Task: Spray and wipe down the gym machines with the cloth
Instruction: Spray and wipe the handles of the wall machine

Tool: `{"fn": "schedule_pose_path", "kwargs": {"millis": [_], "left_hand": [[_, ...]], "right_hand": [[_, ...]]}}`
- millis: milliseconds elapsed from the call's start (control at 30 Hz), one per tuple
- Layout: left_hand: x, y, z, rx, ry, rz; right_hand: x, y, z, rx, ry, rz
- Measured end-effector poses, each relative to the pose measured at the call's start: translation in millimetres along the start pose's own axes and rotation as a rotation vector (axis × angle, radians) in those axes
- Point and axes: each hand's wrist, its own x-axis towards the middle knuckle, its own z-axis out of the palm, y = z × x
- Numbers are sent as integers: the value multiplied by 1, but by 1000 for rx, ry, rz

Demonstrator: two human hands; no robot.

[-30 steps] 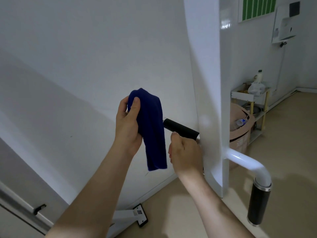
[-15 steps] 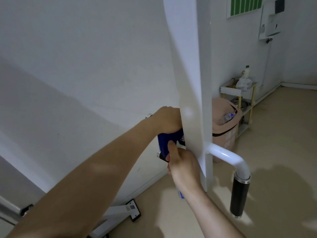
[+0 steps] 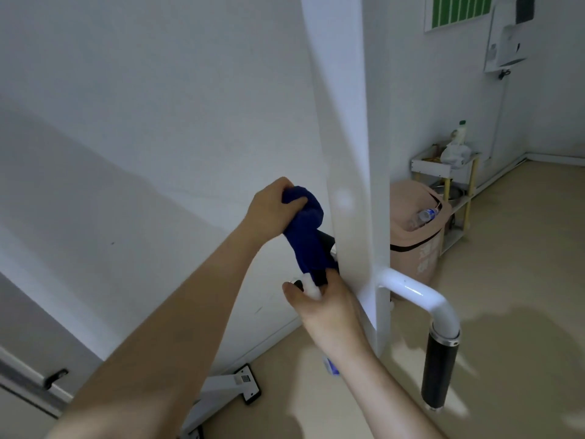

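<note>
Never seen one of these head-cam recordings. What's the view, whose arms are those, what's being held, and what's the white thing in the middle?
There is no robot here. The single picture comes from a wide-angle camera worn on a person's head, looking forward and down, so the two bare arms are the wearer's own.

The left hand grips a bunched dark blue cloth and presses it against the black handle grip that sticks out on the left of the white machine upright.

The right hand sits just below, closed around something white and mostly hidden; it may be the spray bottle, but that cannot be told for certain.

A second handle, white tube with a black grip, hangs on the right. Behind stand a pink waste bin and a small shelf rack.
</note>
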Motion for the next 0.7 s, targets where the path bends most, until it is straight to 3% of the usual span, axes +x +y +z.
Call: {"fn": "schedule_pose_path", "kwargs": {"millis": [133, 300, 433, 500, 600, 700], "left_hand": [[-40, -18, 10, -384, 193, 24], [-47, -21, 9, -277, 372, -37], [-36, -3, -24, -430, 583, -73], [-30, 9, -27, -314, 438, 40], [-33, 8, 4, 123, 35, 189], [-44, 3, 29, 249, 54, 280]], "right_hand": [[5, 1, 7, 126, -1, 71], [-4, -4, 2, 41, -34, 40], [-13, -2, -2, -46, 41, -71], [-14, -6, -4, 24, 44, -47], [-20, -11, -2, 139, -7, 11], [-21, -6, 0, 150, -2, -28]]}}
